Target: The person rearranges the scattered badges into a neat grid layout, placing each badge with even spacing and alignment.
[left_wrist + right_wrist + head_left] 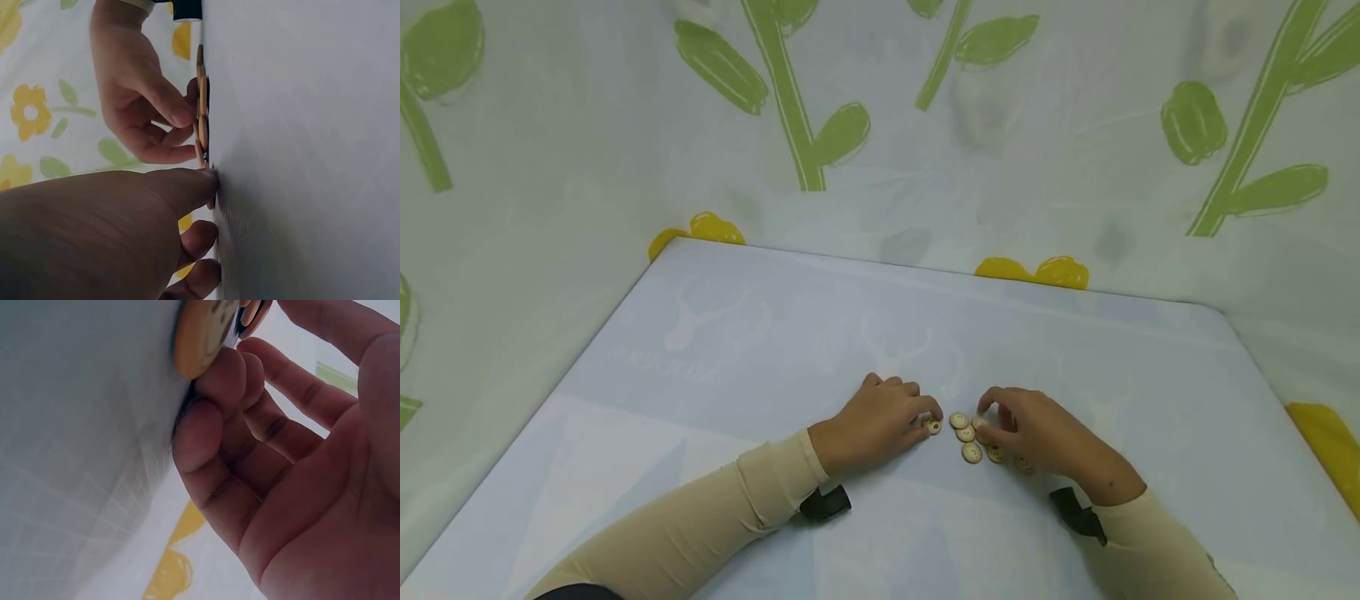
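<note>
Small round wooden discs (972, 452) lie in a loose cluster on the table, several of them partly overlapping. A smiling face is printed on one wooden disc (203, 337) in the right wrist view. My left hand (877, 423), left of the cluster, pinches a single disc (933, 427) between thumb and index finger. From the right, my right hand (1047, 429) holds another disc (980, 423) at the cluster's edge between thumb and index finger. Its other fingers curl beneath the palm, close over the tabletop. Part of the cluster is hidden under this hand.
The pale table (760, 333) bears faint deer-head prints. Behind it hangs a white cloth (887, 208) with green leaves and yellow flowers. Black wrist straps (825, 504) sit at both beige sleeves (722, 500).
</note>
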The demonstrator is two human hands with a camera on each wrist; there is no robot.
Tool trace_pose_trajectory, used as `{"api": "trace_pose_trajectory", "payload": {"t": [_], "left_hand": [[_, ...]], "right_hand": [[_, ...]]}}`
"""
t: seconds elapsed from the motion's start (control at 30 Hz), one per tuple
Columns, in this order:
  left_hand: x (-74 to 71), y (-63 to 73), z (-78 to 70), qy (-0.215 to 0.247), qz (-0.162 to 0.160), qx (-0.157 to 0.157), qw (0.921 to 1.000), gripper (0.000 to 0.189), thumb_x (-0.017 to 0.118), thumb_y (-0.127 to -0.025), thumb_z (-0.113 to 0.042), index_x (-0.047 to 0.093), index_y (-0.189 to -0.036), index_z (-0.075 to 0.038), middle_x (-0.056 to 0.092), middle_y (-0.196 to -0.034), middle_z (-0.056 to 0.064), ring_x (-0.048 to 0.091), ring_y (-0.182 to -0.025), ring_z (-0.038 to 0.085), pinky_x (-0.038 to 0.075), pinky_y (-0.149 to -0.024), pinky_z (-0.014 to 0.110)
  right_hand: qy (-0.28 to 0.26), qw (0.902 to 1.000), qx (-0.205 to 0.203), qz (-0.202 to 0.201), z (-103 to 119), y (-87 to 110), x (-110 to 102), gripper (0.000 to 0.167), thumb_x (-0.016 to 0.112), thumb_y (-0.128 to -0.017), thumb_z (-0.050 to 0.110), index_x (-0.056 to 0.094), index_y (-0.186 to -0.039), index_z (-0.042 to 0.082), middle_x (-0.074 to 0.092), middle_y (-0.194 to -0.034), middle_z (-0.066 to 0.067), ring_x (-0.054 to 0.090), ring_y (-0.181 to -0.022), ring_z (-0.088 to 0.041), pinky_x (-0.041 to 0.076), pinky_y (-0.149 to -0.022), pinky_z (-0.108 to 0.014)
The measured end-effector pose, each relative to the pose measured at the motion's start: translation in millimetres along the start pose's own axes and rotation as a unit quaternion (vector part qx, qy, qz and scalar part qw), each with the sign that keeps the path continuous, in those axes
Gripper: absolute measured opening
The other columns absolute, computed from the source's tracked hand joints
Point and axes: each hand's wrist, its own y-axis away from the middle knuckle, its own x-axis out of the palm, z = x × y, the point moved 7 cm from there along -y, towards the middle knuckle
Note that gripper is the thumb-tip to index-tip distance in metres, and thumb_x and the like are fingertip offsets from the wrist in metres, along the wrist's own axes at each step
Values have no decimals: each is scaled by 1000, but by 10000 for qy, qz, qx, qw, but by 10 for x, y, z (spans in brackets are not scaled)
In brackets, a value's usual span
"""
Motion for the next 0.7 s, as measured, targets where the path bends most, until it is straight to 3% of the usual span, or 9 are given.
{"api": "trace_pose_trajectory", "payload": {"t": [0.7], "left_hand": [[-4, -20, -13, -109, -10, 39, 9999, 21, 68, -95, -36, 72, -115, -33, 65, -87, -11, 56, -77, 7, 42, -76, 34]], "right_hand": [[-68, 10000, 0, 14, 4, -2, 23, 21, 71, -93, 23, 63, -109, 12, 56, -70, 5, 50, -60, -10, 44, -55, -25]]}}
